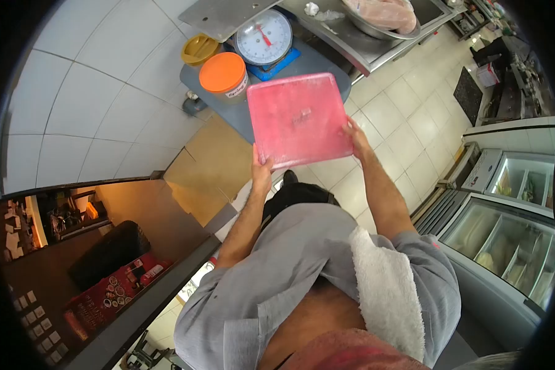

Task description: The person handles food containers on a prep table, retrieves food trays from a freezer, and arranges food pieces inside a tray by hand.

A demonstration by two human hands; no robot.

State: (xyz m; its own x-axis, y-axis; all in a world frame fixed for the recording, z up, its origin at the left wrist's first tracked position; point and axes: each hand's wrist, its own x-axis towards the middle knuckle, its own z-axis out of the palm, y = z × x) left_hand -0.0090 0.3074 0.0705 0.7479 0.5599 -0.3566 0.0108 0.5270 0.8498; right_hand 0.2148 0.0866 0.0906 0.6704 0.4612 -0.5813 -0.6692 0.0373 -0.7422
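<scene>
White-tiled walls and pale floor tiles surround a person in a grey shirt [277,246], with a white towel [388,290] over the right shoulder. Both bare hands hold a pink tray [299,120], its broad face turned up, in front of the body and partly above the near edge of a grey table [228,114]. Nearly square, the tray has no clear long axis; its far edge faces the scale and slants slightly, the right end farther from the body. The left hand [262,171] is clamped on the near left corner, the right hand [357,140] on the right side, toward the near corner. Just beyond the tray on the table are an orange-lidded tub [223,73], a yellow-lidded tub [199,49] and a dial scale [263,38] on a blue base. Farther right, a metal bowl [406,34] of raw meat [385,13] rests on a steel counter [367,60]. Glass-topped freezers [499,240] stand well apart, at right.
</scene>
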